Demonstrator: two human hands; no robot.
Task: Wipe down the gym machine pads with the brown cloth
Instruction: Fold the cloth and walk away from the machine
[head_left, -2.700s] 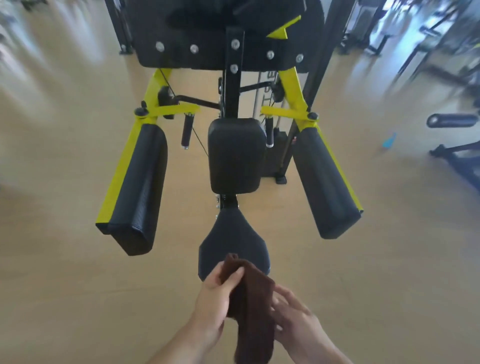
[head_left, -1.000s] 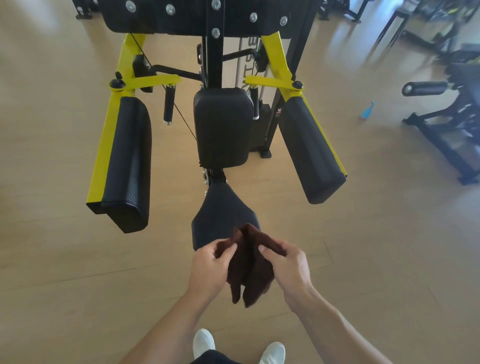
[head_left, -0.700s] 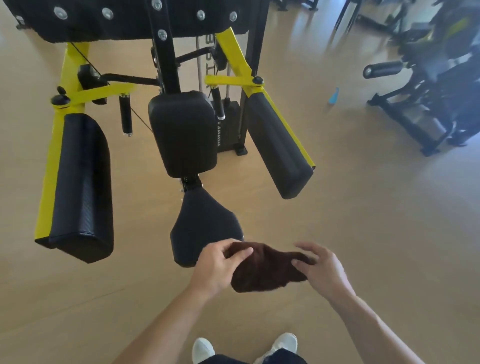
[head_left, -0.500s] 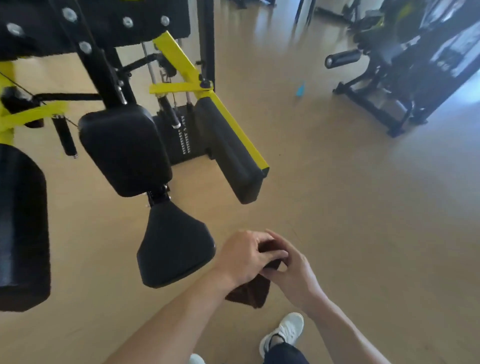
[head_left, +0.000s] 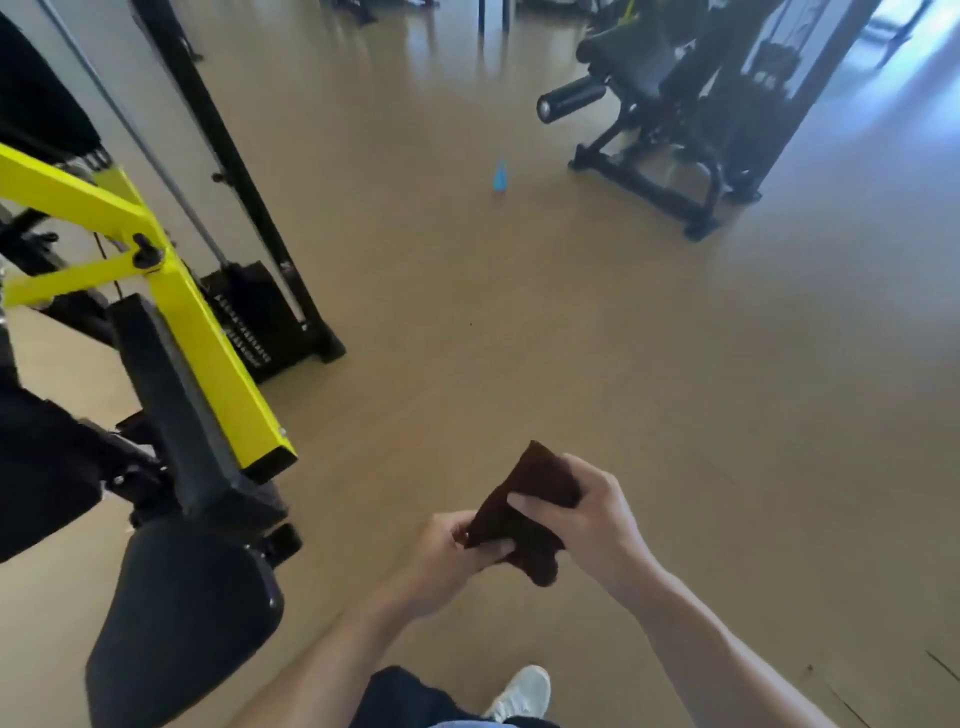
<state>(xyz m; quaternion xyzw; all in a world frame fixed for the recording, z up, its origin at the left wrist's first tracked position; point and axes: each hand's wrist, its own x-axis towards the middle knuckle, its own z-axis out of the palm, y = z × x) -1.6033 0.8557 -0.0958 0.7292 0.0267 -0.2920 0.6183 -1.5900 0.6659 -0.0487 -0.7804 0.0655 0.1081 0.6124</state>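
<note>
The cloth (head_left: 524, 506) sits between left hand (head_left: 449, 558) and right hand (head_left: 587, 522), right of the seat pad (head_left: 182, 618).

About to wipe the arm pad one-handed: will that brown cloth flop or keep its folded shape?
Probably floppy: the brown cloth droops below the right hand and creases where the left hand pinches it. It looks light, held by fingers alone. Released, the fold likely opens.

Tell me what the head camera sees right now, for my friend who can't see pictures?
Two hands hold a folded brown cloth above a tan gym floor: the left hand pinches its lower edge, the right hand holds its top. A black seat pad and yellow machine arm sit left, untouched.
</note>
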